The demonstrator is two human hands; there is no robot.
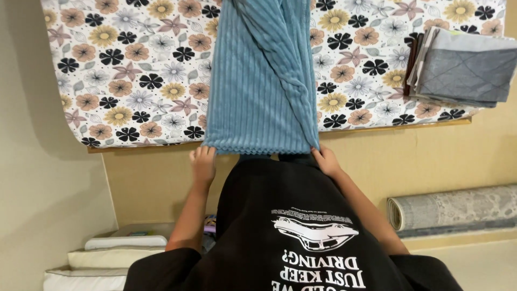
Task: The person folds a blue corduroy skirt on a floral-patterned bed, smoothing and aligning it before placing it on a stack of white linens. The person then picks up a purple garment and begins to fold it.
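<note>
A blue ribbed plush blanket [261,81], already folded into a long strip, lies on the flower-patterned mattress [134,70]. Left hand [203,161] and right hand [325,159] each pinch a near corner; further folding appears left.

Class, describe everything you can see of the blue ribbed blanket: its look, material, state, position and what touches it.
The blue blanket looks like soft plush fabric with lengthwise ribs and a small scalloped hem. It is folded into a long strip, with a diagonal crease down its right side, and lies along the floral mattress, running off the top of the picture. Its near edge hangs at the mattress edge, where the left hand and right hand grip its two corners.
</note>
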